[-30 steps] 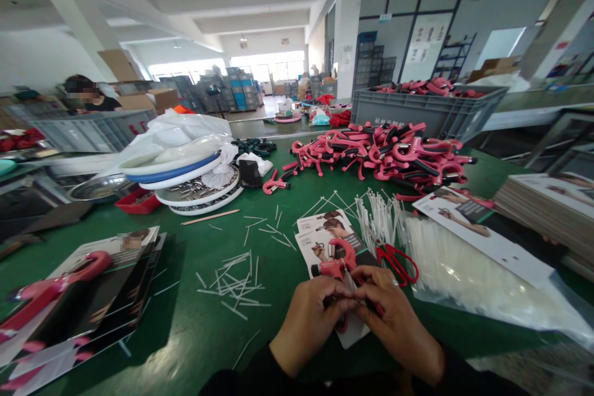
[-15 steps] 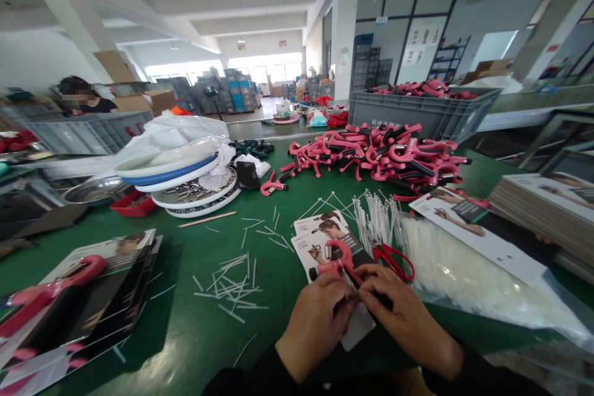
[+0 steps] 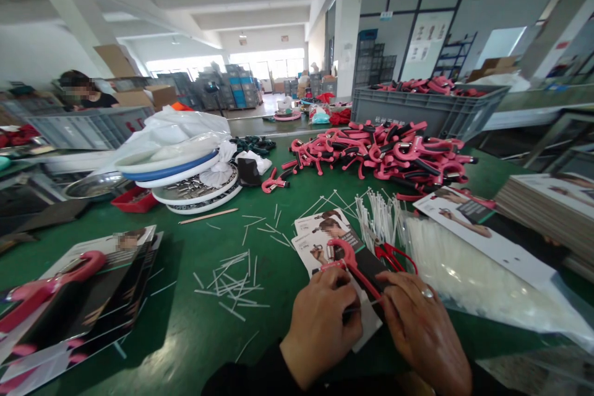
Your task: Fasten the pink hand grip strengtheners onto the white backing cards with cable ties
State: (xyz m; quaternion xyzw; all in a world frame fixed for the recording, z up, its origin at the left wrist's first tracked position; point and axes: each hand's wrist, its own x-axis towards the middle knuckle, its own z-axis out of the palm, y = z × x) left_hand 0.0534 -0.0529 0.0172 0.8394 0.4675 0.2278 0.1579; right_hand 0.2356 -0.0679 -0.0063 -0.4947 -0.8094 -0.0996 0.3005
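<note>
A pink and black hand grip strengthener (image 3: 344, 250) with a metal spring lies on a printed backing card (image 3: 312, 255) in front of me. My left hand (image 3: 323, 317) is closed around its near end, fingers curled, pressing it to the card. My right hand (image 3: 424, 325), with a ring on one finger, is closed at the lower end of the pink handle. A thin pale cable tie (image 3: 353, 309) shows between the two hands; its ends are hidden by my fingers. Red-handled scissors (image 3: 394, 255) lie just beyond my right hand.
Loose white cable ties (image 3: 381, 218) and a plastic bag of ties (image 3: 482, 275) are at right, beside stacked cards (image 3: 547, 204). Cut tie pieces (image 3: 234, 284) lie at left, near carded grips (image 3: 69, 284). Behind are piled grips (image 3: 385, 151), a grey crate (image 3: 427, 110) and stacked trays (image 3: 199, 198).
My right hand has moved right and toward me, away from my left hand, and turned with its back up. More of the pink handle shows. My left hand has stayed nearly in place.
</note>
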